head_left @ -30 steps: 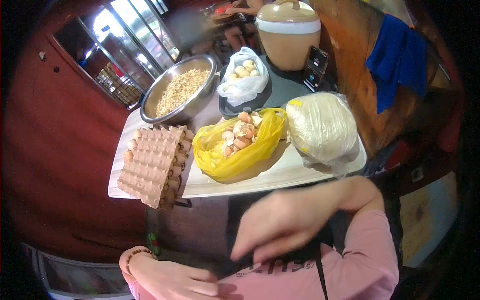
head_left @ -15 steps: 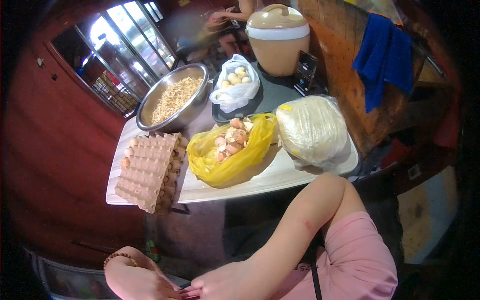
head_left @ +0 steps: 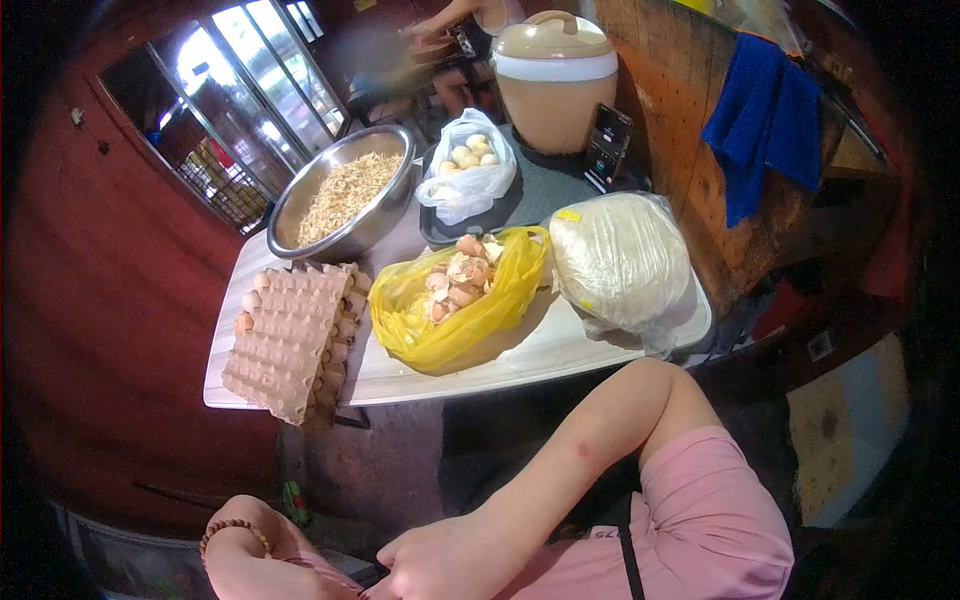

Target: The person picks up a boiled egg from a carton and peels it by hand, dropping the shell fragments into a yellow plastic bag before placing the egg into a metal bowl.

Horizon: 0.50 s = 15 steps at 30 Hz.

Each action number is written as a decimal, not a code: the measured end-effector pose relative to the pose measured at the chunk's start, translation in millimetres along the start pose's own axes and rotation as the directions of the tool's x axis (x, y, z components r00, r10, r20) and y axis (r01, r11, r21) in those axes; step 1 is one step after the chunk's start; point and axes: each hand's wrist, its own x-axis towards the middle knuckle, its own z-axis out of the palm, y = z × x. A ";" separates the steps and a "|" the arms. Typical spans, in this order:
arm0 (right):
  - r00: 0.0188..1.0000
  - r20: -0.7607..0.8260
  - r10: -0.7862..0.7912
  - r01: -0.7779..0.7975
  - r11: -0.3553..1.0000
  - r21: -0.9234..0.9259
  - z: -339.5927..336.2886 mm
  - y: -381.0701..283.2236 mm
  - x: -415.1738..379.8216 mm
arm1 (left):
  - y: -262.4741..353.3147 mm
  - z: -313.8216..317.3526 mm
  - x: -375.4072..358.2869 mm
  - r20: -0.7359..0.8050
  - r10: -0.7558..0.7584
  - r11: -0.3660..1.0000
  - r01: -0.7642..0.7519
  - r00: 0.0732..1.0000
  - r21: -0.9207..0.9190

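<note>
My right hand [head_left: 435, 562] is low in front of me, near pink cloth [head_left: 335, 574]. Its fingers are curled, and whatever they may hold is hidden. My left hand [head_left: 262, 580], below a beaded bracelet [head_left: 232, 524], lies at the bottom edge with its fingers out of sight. Both hands are away from the table. On it, a yellow plastic bag [head_left: 410, 340] stands open with broken eggshells [head_left: 462, 280] inside. Left of the bag is a stack of egg cartons [head_left: 285, 345] with a few eggs [head_left: 250, 300] along its far left side.
Behind are a steel bowl [head_left: 392, 205] of pale dry shreds and a white bag [head_left: 455, 200] of peeled-looking eggs on a dark tray [head_left: 530, 195]. A wrapped pale bundle [head_left: 620, 260], phone [head_left: 607, 148], beige cooler [head_left: 555, 100] and blue towel [head_left: 755, 130] are rightward. Another person's arm [head_left: 440, 22] shows behind.
My right hand and forearm have shifted slightly, and my left hand sits a little lower in view. The view has moved slightly. The other person's arm has moved. Table objects stay in place.
</note>
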 end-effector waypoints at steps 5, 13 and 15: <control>0.996 -0.033 0.078 -0.069 0.974 0.216 8.7 8.6 0.0 | 2.1 19.3 -2.1 -0.117 0.015 1.000 -0.016 0.993 -0.011; 0.999 -0.050 -0.012 0.029 0.937 0.349 12.3 25.3 2.2 | 0.8 46.8 -25.0 0.245 0.084 0.994 -0.065 0.966 -0.083; 0.997 -0.067 -0.030 0.053 0.925 0.376 13.2 27.4 2.0 | -4.5 20.3 -10.9 0.144 0.086 0.992 -0.071 0.986 -0.105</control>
